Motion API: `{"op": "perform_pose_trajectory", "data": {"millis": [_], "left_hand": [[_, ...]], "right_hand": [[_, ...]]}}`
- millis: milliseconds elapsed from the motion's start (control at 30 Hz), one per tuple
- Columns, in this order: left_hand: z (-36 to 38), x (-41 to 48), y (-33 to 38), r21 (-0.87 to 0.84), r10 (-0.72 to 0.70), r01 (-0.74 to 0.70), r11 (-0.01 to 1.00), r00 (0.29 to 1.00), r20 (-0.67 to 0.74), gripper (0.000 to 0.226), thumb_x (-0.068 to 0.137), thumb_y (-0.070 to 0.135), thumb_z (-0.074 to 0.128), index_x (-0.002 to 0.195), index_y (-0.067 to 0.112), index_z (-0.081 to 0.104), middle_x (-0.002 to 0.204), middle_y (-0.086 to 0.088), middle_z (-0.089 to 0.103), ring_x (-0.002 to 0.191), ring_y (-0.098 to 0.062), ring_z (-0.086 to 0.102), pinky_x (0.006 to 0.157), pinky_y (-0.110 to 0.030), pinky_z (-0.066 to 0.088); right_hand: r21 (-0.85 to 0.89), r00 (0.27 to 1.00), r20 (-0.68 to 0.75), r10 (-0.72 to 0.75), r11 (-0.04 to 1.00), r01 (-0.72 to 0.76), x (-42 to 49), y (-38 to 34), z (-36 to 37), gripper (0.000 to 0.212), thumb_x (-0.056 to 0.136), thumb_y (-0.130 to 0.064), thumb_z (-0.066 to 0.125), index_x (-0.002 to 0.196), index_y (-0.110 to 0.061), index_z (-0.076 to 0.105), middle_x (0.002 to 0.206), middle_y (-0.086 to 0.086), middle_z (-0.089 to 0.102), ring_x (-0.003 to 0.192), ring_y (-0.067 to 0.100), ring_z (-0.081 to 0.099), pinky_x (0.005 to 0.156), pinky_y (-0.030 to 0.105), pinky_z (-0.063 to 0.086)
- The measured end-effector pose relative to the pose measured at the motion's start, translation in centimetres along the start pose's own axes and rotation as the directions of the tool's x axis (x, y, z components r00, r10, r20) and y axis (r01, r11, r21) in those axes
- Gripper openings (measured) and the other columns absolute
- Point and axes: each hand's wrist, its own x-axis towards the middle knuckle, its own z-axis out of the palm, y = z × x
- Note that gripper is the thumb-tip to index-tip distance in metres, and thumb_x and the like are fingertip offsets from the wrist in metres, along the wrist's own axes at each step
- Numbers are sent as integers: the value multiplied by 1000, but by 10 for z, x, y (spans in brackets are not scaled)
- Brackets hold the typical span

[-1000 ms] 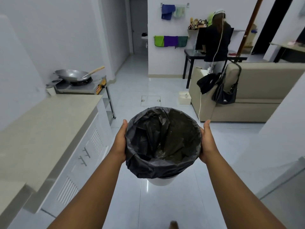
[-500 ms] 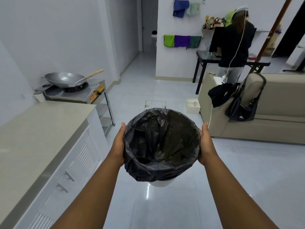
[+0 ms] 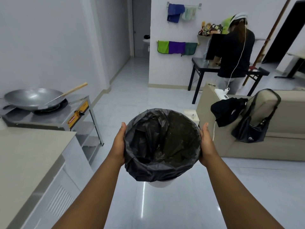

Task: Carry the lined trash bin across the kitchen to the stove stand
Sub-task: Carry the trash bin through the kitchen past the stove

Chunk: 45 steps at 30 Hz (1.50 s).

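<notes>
A white trash bin (image 3: 162,183) lined with a black plastic bag (image 3: 162,144) hangs in the air in front of me, above the floor. My left hand (image 3: 119,143) presses on the bin's left side and my right hand (image 3: 206,145) on its right side, thumbs up along the rim. The bag looks empty inside. The metal stove stand (image 3: 79,113) stands ahead on the left against the wall, with a steel wok (image 3: 33,98) and a wooden-handled spatula on its burner.
A counter (image 3: 26,156) with white cabinets runs along my left. A beige sofa (image 3: 280,129) with a black bag stands on the right. A person stands at a black table (image 3: 203,66) in the back. A small white box (image 3: 191,115) sits on the tiled floor.
I have moved forward with the bin held in both hands. The stove stand and sofa are nearer and larger in view.
</notes>
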Motion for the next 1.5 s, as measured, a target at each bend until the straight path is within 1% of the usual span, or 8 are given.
{"op": "perform_pose_trajectory", "data": {"millis": [67, 167, 300, 433, 600, 867, 1167, 1500], "left_hand": [[-3, 41, 17, 24, 3, -3, 1000, 1000, 7, 66, 94, 65, 29, 129, 21, 63, 127, -11, 69, 118, -31, 64, 101, -48, 48], [-4, 94, 37, 31, 6, -7, 1000, 1000, 19, 65, 95, 64, 28, 129, 21, 63, 126, -10, 69, 118, -31, 64, 100, -48, 48], [-4, 163, 51, 33, 0, -1, 999, 1000, 12, 64, 95, 63, 26, 127, 23, 64, 123, -8, 72, 113, -28, 67, 93, -44, 52], [-1, 232, 58, 32, -3, 3, 999, 1000, -8, 65, 95, 63, 27, 132, 22, 61, 126, -9, 70, 116, -28, 66, 96, -44, 51], [10, 328, 69, 16, 4, -2, 1000, 997, -71, 64, 94, 64, 31, 127, 21, 65, 124, -11, 71, 117, -32, 64, 101, -48, 48], [34, 468, 99, 23, 51, -48, 999, 984, -169, 64, 94, 64, 29, 127, 22, 65, 123, -10, 71, 117, -32, 64, 99, -46, 49], [24, 627, 125, -44, 25, -34, 998, 984, -177, 64, 94, 63, 30, 128, 20, 64, 126, -11, 70, 118, -32, 64, 102, -47, 47], [-19, 834, 194, -65, 7, -19, 998, 984, -177, 59, 95, 61, 30, 120, 24, 68, 118, -9, 74, 111, -30, 68, 89, -42, 53]], "right_hand": [[15, 1000, -9, -15, 1000, 15, 39, -14, 9, 88, 73, -84, 24, 138, -32, 51, 144, 5, 54, 134, 31, 46, 113, 55, 33], [42, 1000, -5, -12, 999, 12, 89, -29, 19, 77, 84, -78, 17, 132, -33, 56, 135, 3, 60, 130, 29, 49, 113, 52, 34], [13, 999, -35, 18, 1000, -17, 162, -47, 22, 78, 86, -77, 15, 136, -32, 53, 141, 7, 56, 132, 32, 48, 113, 55, 33], [2, 999, -29, 14, 1000, -14, 242, -61, 22, 69, 84, -79, 19, 117, -38, 63, 119, -1, 67, 118, 26, 56, 109, 49, 39], [16, 1000, -4, 15, 1000, -15, 349, -85, 16, 72, 83, -79, 23, 124, -35, 62, 118, 1, 67, 118, 28, 56, 107, 49, 41], [-69, 993, 86, 82, 995, -76, 503, -142, 12, 81, 83, -80, 15, 141, -34, 47, 148, 7, 49, 136, 34, 44, 113, 56, 32], [-70, 988, 115, 101, 993, -93, 663, -176, 28, 76, 84, -78, 14, 135, -35, 50, 149, 8, 48, 137, 35, 42, 114, 56, 31], [-137, 991, 82, 107, 986, -95, 866, -222, 85, 79, 84, -79, 14, 139, -33, 48, 149, 7, 48, 138, 33, 42, 115, 54, 30]]}}
